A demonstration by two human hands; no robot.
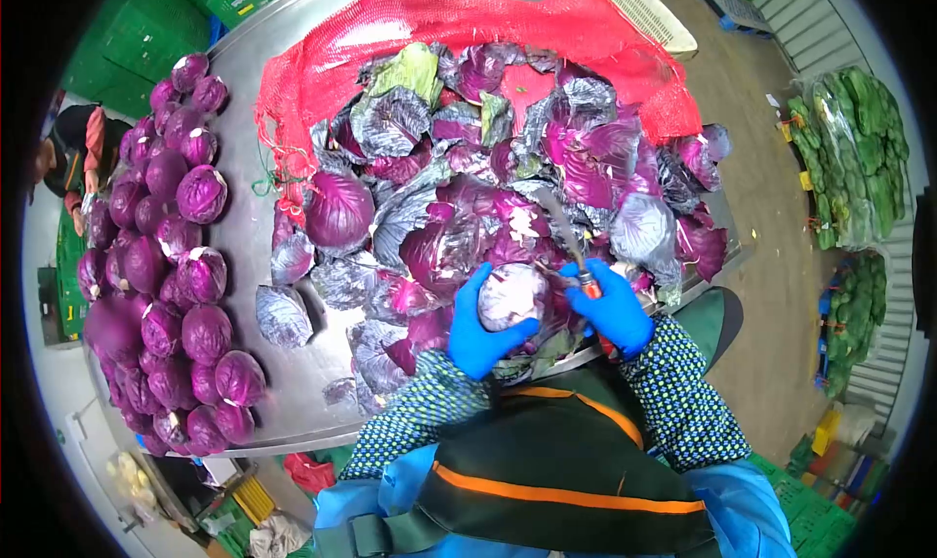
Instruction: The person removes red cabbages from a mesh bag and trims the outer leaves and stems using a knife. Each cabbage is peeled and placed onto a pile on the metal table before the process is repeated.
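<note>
A pale purple cabbage head (511, 298) sits in my left hand (485, 326), whose blue-gloved fingers wrap around its left and lower sides. My right hand (612, 307), also gloved in blue, is closed on the orange-red handle of a knife (589, 283). The blade points up and away, over the leaves, just right of the cabbage. Loose purple and grey-green outer leaves (459, 221) lie in a heap in front of both hands. Under and behind the heap spreads a red mesh sack (342, 43).
Many trimmed red cabbages (166, 265) are piled on the left of the metal table (293, 399). Another person (86, 153) is at the far left. Green vegetables in plastic (849, 158) stand at the right, green crates (127, 46) at the upper left.
</note>
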